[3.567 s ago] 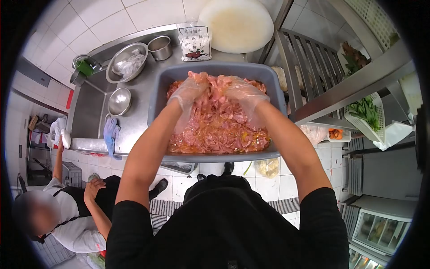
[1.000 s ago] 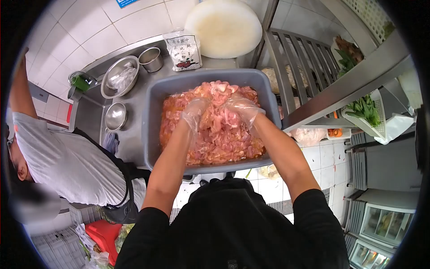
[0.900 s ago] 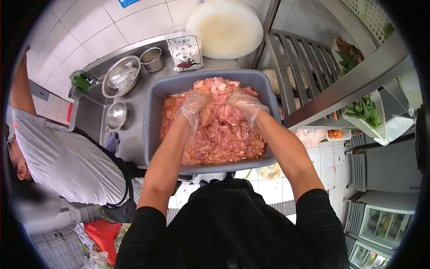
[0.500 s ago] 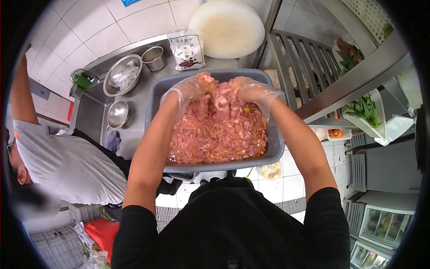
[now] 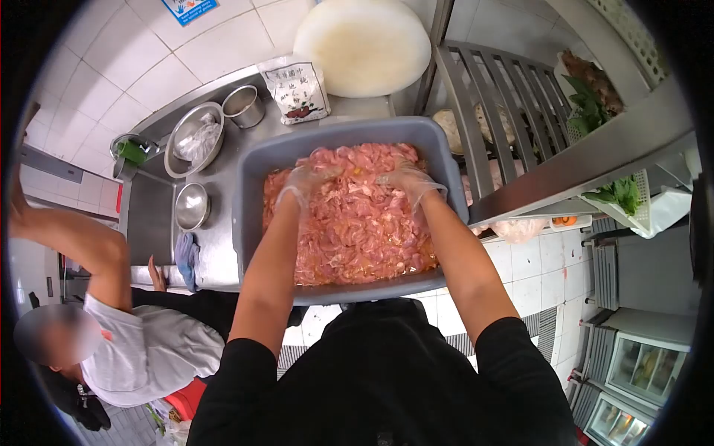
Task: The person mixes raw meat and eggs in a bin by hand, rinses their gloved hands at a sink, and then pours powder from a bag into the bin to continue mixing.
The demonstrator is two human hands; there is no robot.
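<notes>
A large grey plastic tub [image 5: 242, 201] in front of me holds a heap of raw sliced meat [image 5: 357, 238], pink and wet with marinade. My left hand [image 5: 312, 178], in a clear plastic glove, lies in the upper left of the meat with its fingers stretched inward. Opposite it, my right hand [image 5: 405, 178], gloved the same way, presses into the upper right, fingers also stretched toward the middle. The meat partly covers the fingertips of both hands.
Behind the tub stand a printed white bag [image 5: 296, 93], a metal pot [image 5: 244, 106] and a round cutting board [image 5: 364, 48]. Metal bowls [image 5: 193, 207] sit by the sink at left. A slatted metal rack [image 5: 513, 97] rises at right. A co-worker [image 5: 149, 349] is close on my left.
Both hands have come down from lifting a clump of meat at the tub's far side and now lie in the heap. The co-worker has shifted, with an arm bent.
</notes>
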